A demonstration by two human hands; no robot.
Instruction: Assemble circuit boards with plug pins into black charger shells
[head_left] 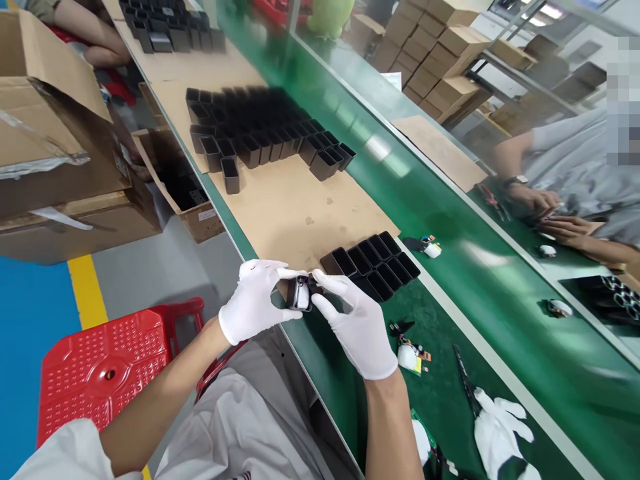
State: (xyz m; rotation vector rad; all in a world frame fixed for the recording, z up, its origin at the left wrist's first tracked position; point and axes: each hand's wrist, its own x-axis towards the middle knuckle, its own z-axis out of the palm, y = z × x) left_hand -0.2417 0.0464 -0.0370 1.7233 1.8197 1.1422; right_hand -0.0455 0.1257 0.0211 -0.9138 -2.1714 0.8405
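Note:
Both my hands wear white gloves and meet above the table's near edge. My left hand point(255, 300) grips a small black plastic case point(293, 298) between thumb and fingers, its open end facing up toward me. Inside that opening sits a white-wrapped component point(303, 297) with dark and reddish bits around it. My right hand point(357, 327) has thumb and forefinger closed on the right side of the case, around a dark part whose kind I cannot make out. Just beyond my right hand stands a block of open black cases point(377, 263).
Loose circuit assemblies point(411, 357) lie right of my hand, near dark tweezers point(465, 380) and a white glove point(500, 430). More black cases point(250, 123) stand on brown cardboard point(280, 207). A green conveyor belt point(450, 267) separates me from a co-worker point(565, 180). A red stool point(107, 367) stands left.

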